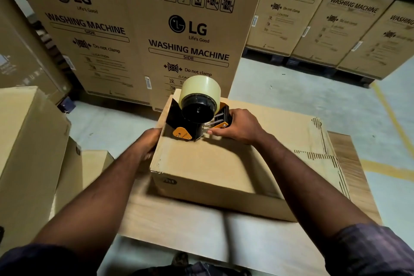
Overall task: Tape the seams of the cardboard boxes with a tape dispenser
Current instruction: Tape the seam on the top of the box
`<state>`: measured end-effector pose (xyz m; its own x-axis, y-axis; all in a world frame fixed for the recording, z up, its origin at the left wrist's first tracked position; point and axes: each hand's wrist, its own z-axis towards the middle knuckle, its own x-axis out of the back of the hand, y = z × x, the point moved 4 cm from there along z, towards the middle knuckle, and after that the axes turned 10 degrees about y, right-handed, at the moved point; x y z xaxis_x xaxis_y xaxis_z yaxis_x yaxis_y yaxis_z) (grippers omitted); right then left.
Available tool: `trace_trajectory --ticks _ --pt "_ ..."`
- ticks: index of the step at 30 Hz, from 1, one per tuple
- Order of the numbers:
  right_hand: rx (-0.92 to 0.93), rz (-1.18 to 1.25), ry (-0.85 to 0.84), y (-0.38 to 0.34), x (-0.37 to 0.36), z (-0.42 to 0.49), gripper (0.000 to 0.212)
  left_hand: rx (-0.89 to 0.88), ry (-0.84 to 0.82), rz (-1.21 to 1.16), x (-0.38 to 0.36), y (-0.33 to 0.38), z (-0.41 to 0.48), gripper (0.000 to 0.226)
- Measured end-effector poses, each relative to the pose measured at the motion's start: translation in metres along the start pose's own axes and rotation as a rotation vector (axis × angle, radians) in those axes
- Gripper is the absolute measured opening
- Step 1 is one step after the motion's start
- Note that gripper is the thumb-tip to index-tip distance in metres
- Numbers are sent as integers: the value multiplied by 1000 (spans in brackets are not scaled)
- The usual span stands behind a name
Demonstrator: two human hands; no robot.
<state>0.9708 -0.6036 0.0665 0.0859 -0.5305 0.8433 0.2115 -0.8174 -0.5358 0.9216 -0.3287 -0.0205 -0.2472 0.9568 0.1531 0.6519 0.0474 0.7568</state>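
Tape dispenser (197, 116) on box (201, 163), far edge

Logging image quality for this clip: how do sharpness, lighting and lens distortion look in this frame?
Head view: dim, warm light. Head view: the tape dispenser and right hand are fairly sharp. Head view: the near edge of the cardboard box and the flat sheet under it smear with motion blur. Head view: wide-angle bowing tilts the washing machine cartons outward.

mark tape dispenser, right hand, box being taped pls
tape dispenser (197, 114): head view, black hub under the roll.
right hand (243, 126): head view, back of the hand.
cardboard box (201, 163): head view, bare top face.
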Motion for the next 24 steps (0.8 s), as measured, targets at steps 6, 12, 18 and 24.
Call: trace_trajectory --ticks 6,12,18,24 --pt "-30 14 -77 4 -2 8 61 -398 385 -32 5 26 0 17" --pt "-9 -22 -74 -3 1 2 57 -594 304 226 -6 26 -13 41" --pt "-1 -57 -83 13 31 -18 38 -737 381 270 -6 34 -32 18" --pt "-90 -76 -83 81 74 -52 36 -744 461 427 -13 41 -40 24"
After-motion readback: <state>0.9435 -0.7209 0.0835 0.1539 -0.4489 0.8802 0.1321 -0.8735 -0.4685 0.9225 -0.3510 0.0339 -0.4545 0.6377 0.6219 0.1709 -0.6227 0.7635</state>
